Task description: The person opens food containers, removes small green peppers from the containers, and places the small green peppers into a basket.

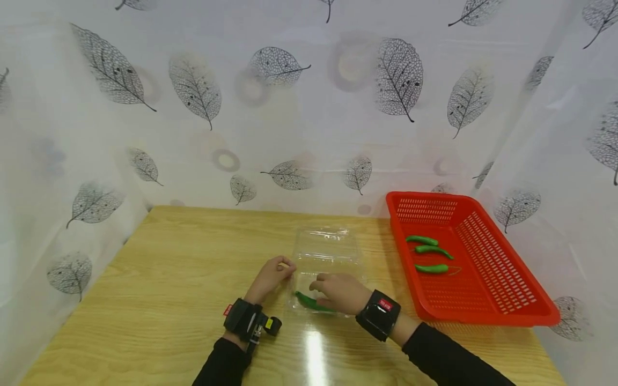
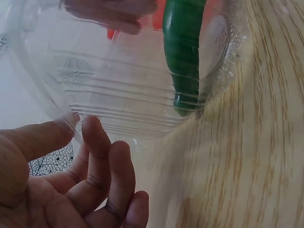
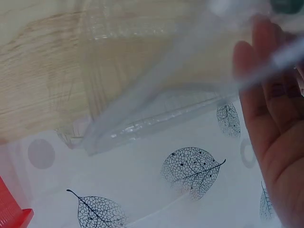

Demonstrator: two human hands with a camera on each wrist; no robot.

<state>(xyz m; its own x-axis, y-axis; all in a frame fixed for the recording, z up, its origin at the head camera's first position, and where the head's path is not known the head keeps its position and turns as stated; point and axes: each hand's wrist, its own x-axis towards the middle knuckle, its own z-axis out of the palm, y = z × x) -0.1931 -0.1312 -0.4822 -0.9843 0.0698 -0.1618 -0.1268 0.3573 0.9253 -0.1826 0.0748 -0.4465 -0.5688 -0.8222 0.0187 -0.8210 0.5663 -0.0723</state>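
Note:
A clear plastic box with its lid folded back lies on the wooden table. Inside it, along the near side, is a green chili pepper, also seen through the wall as a large green pepper in the left wrist view. My left hand pinches the box's left rim between thumb and index finger, the other fingers loosely bent. Over the near part of the box hovers my right hand, its fingers loosely extended with nothing between them, just above the pepper.
On the right stands a red plastic basket with several green chili peppers lying on its left side. A white leaf-patterned sheet borders the wooden table at the back and sides.

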